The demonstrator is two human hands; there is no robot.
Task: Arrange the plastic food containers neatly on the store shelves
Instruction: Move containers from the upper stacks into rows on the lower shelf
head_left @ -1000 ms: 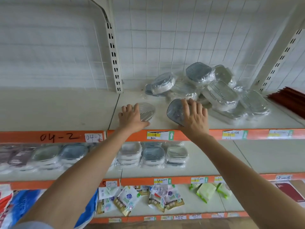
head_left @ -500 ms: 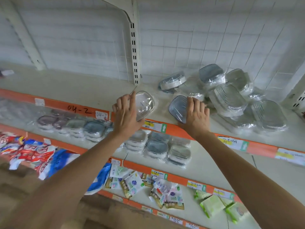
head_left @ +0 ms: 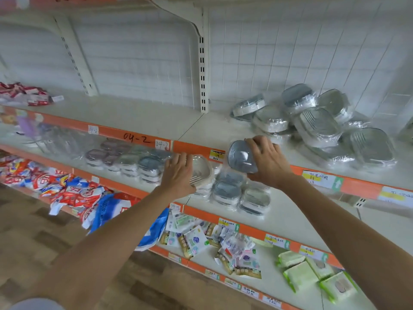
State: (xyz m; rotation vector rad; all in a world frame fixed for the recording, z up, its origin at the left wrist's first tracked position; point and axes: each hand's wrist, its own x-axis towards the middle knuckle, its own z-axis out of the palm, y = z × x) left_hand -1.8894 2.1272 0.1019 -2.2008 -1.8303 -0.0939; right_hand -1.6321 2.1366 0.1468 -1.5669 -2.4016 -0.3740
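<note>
Left hand (head_left: 178,173) grips a clear container (head_left: 201,170), right hand (head_left: 267,159) grips a grey container (head_left: 240,156). Both held tilted in front of the shelf edge (head_left: 196,148), above the stacked row (head_left: 234,193). Loose pile (head_left: 312,124) sits on the upper shelf, right.

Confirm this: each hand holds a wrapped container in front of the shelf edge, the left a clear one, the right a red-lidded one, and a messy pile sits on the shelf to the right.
Wrong on one point. The container in the right hand has a grey lid, not a red one, as the head view shows. The rest stands: the left hand holds a clear container, and the messy pile sits on the shelf to the right.
</note>
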